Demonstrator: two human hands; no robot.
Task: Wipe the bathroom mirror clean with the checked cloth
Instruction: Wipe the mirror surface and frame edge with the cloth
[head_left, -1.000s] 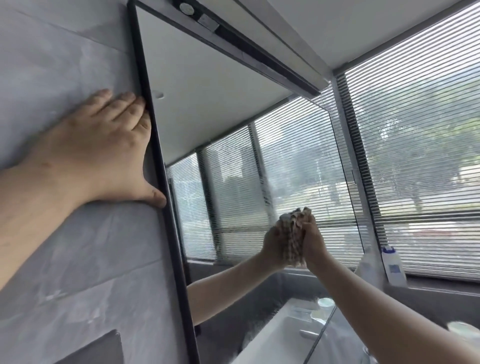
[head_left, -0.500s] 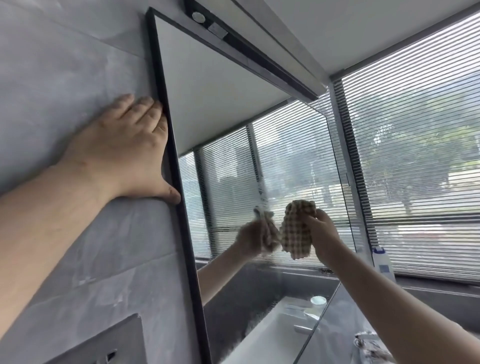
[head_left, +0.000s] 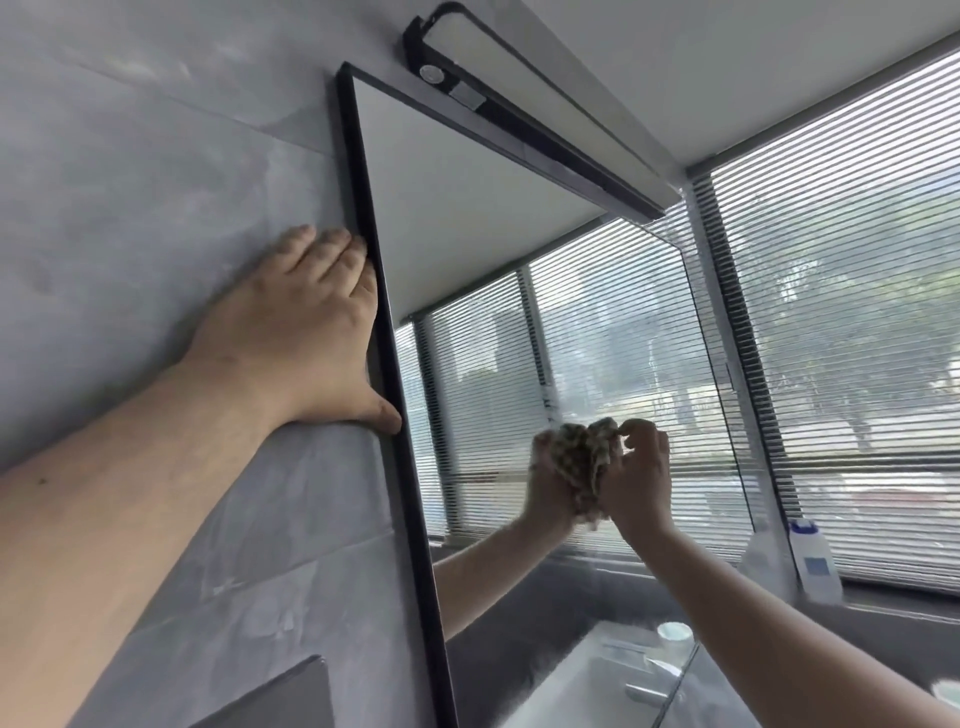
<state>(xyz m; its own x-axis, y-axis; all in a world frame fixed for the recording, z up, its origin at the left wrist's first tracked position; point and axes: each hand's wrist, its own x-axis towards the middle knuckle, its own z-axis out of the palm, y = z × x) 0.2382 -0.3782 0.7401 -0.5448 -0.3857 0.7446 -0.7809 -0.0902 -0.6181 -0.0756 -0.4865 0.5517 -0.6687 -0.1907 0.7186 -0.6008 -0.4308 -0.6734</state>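
Grey marbled wall tiles (head_left: 156, 182) run up to a tall black-framed mirror (head_left: 457, 218), with a long black-and-white lamp bar (head_left: 519, 104) fixed above it and pale slatted window blinds (head_left: 857, 312) to the right. The person's left hand (head_left: 301, 332) lies flat on the tiles, fingers straight and together, its thumb tip touching the mirror's frame. The right hand (head_left: 636, 478) has its fingers curled round a bunched brown-and-cream checked cloth (head_left: 584, 467), pressing it against the glass in the mirror's lower middle. A white plastic bottle with a blue cap (head_left: 813, 566) stands on the window ledge; its blue label is too small to read.
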